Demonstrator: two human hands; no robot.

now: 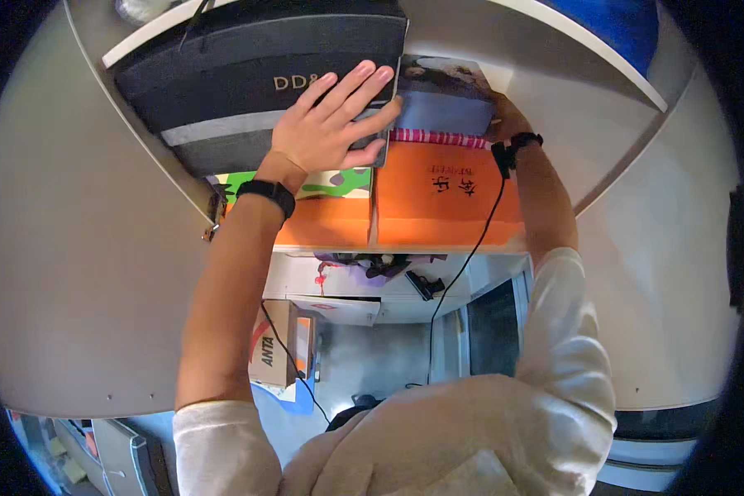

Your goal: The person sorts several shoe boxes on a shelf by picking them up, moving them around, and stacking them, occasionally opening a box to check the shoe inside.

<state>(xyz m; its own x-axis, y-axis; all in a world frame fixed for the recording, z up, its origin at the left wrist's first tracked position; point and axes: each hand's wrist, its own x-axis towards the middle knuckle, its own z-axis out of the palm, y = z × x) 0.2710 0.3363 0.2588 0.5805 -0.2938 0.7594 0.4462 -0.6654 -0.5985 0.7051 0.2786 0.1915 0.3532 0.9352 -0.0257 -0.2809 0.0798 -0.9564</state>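
Note:
My left hand (341,121) lies with its fingers spread against the front of a stack of black and grey boxes (217,93) that bears lettering. The fingertips reach the stack's right end. My right hand (507,118) is in shadow at the right end of a blue-grey box (443,111); its fingers are largely hidden, so its grip cannot be made out. Under that box runs a pink-and-white striped edge (437,137), above an orange box (421,204) with writing. A camouflage-patterned box (338,183) sits on another orange box (322,222) below my left hand.
Open cabinet doors (93,266) (651,260) flank me, and a shelf board (580,37) runs above. A black cable (465,273) hangs from my right wrist. Lower down are a shelf with a black pistol-shaped object (425,285) and an ANTA cardboard box (273,347).

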